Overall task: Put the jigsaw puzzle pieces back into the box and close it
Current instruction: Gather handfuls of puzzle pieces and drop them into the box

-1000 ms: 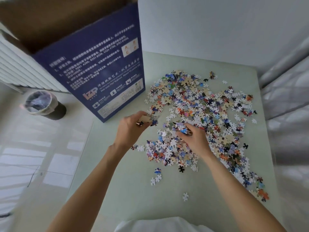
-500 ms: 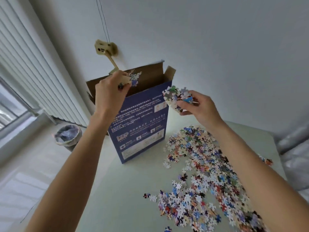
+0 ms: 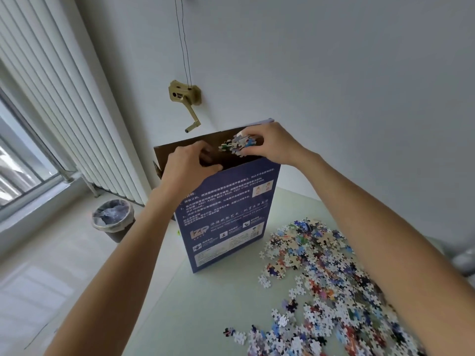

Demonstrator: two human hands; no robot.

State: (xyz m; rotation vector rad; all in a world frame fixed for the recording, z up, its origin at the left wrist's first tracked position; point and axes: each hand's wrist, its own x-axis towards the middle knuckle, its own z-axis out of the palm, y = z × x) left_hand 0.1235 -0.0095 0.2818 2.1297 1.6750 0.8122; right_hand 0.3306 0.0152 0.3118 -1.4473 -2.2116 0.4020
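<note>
Table (image 3: 205,304): pale green top, seen below both forearms; the box and the loose pieces are borne on it.

Box (image 3: 231,214): dark blue carton with white print, stood upright on the table directly beneath both hands. Its top is open, and the brown inner face of the rear flap is seen behind the fingers.

Loose puzzle pieces (image 3: 321,278): a broad, many-coloured scatter spread flat on the table, below and to the right of the right hand, well apart from it and just beside the foot of the box.

Waste bin (image 3: 113,219): dark, lined with a pale bag, stood on the floor below and to the left of the left hand.

Crank handle (image 3: 186,98): brass-coloured fitting fixed to the wall above the left hand, with two thin cords run upward from it.

Left hand (image 3: 187,165): placed at the open mouth of the box, fingers curled over the front edge; whether anything is held inside the curl cannot be told.

Right hand (image 3: 270,146): held over the box opening, just right of the left hand, fingers closed round a handful of pieces.

Held puzzle pieces (image 3: 237,145): a small clump gripped in the right fingertips, above the box mouth, between the two hands.
</note>
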